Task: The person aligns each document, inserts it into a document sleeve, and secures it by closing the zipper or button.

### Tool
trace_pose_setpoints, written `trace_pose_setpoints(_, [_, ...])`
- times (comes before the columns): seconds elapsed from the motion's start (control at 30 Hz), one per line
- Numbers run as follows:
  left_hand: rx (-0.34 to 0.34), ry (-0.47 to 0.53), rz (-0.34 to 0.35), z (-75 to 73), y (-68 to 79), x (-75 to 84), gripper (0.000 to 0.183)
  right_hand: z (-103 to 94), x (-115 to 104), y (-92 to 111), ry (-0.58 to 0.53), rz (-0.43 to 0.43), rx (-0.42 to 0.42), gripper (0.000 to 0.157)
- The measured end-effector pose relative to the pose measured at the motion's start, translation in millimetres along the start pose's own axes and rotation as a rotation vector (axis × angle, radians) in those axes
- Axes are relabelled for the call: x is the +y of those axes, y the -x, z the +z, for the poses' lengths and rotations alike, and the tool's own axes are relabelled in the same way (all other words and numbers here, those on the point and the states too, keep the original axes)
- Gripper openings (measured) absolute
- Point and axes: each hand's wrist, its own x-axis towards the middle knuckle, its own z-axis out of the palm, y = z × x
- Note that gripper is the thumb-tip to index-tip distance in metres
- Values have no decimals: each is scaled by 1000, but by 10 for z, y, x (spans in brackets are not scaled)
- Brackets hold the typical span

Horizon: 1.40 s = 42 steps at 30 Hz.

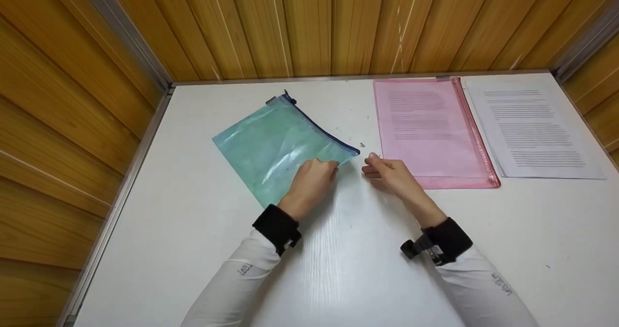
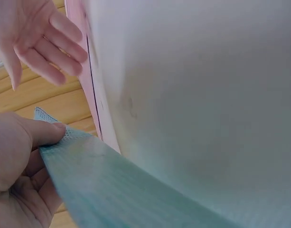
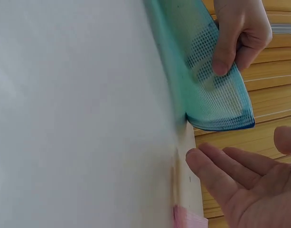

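Observation:
A translucent green zipper pouch (image 1: pixel 271 143) with a dark blue zipper edge lies aslant on the white table, its near right corner lifted. My left hand (image 1: pixel 312 182) pinches that raised edge between thumb and fingers; in the left wrist view the thumb (image 2: pixel 48 132) presses on the mesh-patterned corner. Just right of the pouch's zipper end, my right hand (image 1: pixel 394 177) hovers with nothing in it. Its fingers (image 3: pixel 221 178) are loosely extended in the right wrist view, apart from the pouch.
A pink zipper pouch (image 1: pixel 420 157) with a printed sheet inside lies to the right. Beside it is a stack of printed paper (image 1: pixel 537 128). Small dark specks dot the white table (image 1: pixel 338 278). Wood-patterned panels (image 1: pixel 309 27) rise behind and at the sides.

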Motion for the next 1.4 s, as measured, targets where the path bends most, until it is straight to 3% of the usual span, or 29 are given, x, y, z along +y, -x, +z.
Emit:
trace_pose_setpoints(0.2, [-22,-8,18,107,-44,157,23,65,10,-103,-180,95,6,67])
trace_pose_setpoints(0.43, [-19,4,37,198,-41,251,22,123,59,-171,-342,79,82,51])
trace_pose_setpoints(0.53, [-47,19,28,210,-33,260,23,153,71,-199,-359,77,116,46])
trace_pose_setpoints(0.83, [-69,74,83,143,14,223,29,118,96,-199,-214,48,205,40])
trace_pose_setpoints(1.0, [-69,116,55,61,35,107,30,17,116,-178,-132,27,225,39])
trace_pose_setpoints(1.23, [-17,128,-6,-122,120,-248,27,-186,152,-130,56,-14,205,40])
trace_pose_setpoints(1.4, [-4,141,-126,-257,207,-568,31,-361,178,-83,204,-57,178,38])
